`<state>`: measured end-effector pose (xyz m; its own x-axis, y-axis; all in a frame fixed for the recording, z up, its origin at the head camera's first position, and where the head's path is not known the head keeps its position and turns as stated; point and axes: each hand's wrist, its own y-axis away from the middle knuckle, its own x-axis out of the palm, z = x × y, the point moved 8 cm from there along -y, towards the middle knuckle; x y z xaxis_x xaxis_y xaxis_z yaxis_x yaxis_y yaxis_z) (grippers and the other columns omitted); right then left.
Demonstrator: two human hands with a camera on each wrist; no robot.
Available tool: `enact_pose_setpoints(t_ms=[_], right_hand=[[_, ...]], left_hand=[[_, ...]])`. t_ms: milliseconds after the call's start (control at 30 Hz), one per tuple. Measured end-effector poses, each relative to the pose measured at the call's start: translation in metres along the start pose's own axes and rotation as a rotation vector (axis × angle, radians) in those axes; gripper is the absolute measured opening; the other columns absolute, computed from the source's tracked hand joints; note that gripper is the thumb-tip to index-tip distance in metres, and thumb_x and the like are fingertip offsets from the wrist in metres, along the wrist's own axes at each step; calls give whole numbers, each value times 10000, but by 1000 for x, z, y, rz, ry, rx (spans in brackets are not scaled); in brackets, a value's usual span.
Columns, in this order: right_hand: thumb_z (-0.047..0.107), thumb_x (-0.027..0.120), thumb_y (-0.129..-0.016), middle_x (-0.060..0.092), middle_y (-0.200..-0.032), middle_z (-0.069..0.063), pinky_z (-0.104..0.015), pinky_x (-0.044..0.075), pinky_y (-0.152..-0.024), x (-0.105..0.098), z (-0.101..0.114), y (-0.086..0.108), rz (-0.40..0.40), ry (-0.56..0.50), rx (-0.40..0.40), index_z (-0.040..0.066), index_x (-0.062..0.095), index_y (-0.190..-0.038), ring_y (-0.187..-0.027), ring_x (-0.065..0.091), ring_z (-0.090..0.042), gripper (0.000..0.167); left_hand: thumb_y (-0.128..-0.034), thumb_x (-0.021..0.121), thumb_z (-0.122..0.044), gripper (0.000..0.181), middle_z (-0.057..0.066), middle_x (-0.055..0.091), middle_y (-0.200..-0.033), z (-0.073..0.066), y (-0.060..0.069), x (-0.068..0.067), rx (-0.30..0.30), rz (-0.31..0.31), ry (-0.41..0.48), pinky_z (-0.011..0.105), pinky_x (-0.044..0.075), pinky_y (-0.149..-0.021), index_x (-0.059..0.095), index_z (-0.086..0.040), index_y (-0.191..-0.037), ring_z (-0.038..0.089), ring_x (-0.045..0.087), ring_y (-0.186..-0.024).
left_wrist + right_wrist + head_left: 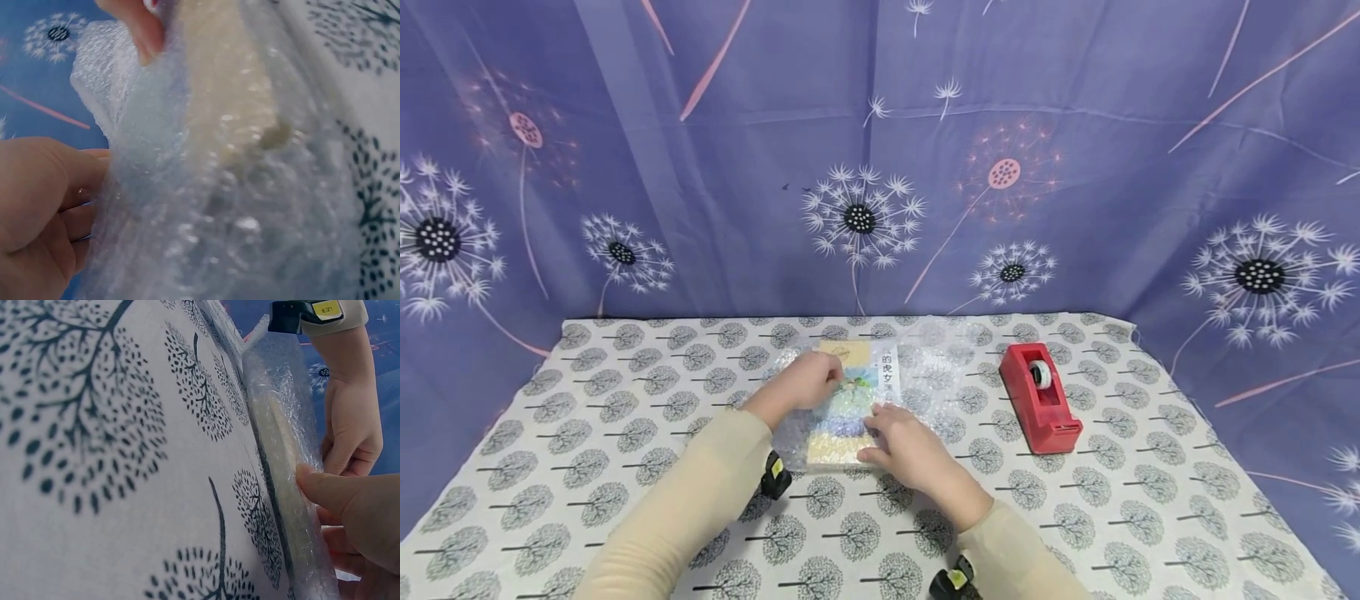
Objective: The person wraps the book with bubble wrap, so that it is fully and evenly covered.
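A book [837,447] with a yellow, blue and white cover lies flat, with clear bubble wrap [934,367] over it and spreading past both its sides. At the book's left side, my left hand [801,385] has curled fingers on the wrap; the left wrist view shows these fingers [78,219] at the wrap's edge, partly hidden behind it. My right hand [910,446] rests on the book's lower right part, fingers spread and relaxed. In the right wrist view its thumb [322,486] touches the wrap [275,356] along the book's near edge.
A red tape dispenser [1041,400] with a roll of tape stands to the right of the wrap. The table is covered by a white cloth [625,450] with tree prints. A purple-blue dandelion curtain [745,183] hangs behind it.
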<state>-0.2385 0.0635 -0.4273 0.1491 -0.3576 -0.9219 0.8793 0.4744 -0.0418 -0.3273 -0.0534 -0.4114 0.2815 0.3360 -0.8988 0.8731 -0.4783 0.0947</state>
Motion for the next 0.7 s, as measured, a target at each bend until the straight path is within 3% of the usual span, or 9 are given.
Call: enact_pose_setpoints(t_ms=[133, 233, 333, 433, 533, 700], right_hand=[[418, 656, -841, 485, -1411, -153, -489, 365, -1098, 0, 0, 0, -6, 0, -2, 49, 579, -1269, -1321, 436, -346, 570], [416, 657, -842, 486, -1409, -156, -493, 368, -1094, 0, 0, 0, -11, -2, -7, 49, 582, -1265, -1317, 439, -350, 565], [411, 658, -842, 486, -1409, -158, -499, 370, -1091, 1, 1, 0, -12, -3, -7, 49, 582, -1264, -1316, 441, -353, 562], [405, 661, -840, 484, -1410, -160, -505, 369, -1090, 1, 1, -1, -11, -6, -7, 45, 580, -1266, -1314, 441, -359, 563], [396, 664, -841, 484, -1408, -166, -510, 366, -1091, 2, 1, -1, -9, -13, -11, 38, 578, -1266, -1312, 441, -367, 563], [394, 670, -837, 491, -1399, -170, -506, 359, -1097, 1, 0, -2, -19, -11, -20, 29, 579, -1262, -1304, 448, -369, 568]], left_hand=[[-924, 551, -127, 118, 32, 637, -836, 0, -2, 4, -33, 13, 19, 294, 529, -693, 631, -47, -958, 147, 565, -702], [-876, 643, -192, 254, 17, 628, -853, -2, -3, 8, -33, 17, -27, 310, 536, -736, 625, -37, -1078, 141, 556, -721], [-841, 690, -230, 464, 69, 656, -1035, -3, -2, 13, -34, 21, -102, 387, 527, -903, 571, -39, -1247, 207, 611, -901], [-860, 668, -227, 499, 139, 592, -1272, -7, -1, 15, -30, 36, -179, 472, 450, -1030, 541, -88, -1322, 307, 575, -1138], [-880, 645, -216, 421, 147, 532, -1364, -11, -1, 18, -18, 38, -229, 497, 393, -1080, 585, -138, -1289, 347, 483, -1270], [-880, 645, -176, 315, 125, 582, -1299, -17, -1, 18, -20, 7, -221, 461, 420, -1063, 650, -132, -1192, 335, 523, -1213]])
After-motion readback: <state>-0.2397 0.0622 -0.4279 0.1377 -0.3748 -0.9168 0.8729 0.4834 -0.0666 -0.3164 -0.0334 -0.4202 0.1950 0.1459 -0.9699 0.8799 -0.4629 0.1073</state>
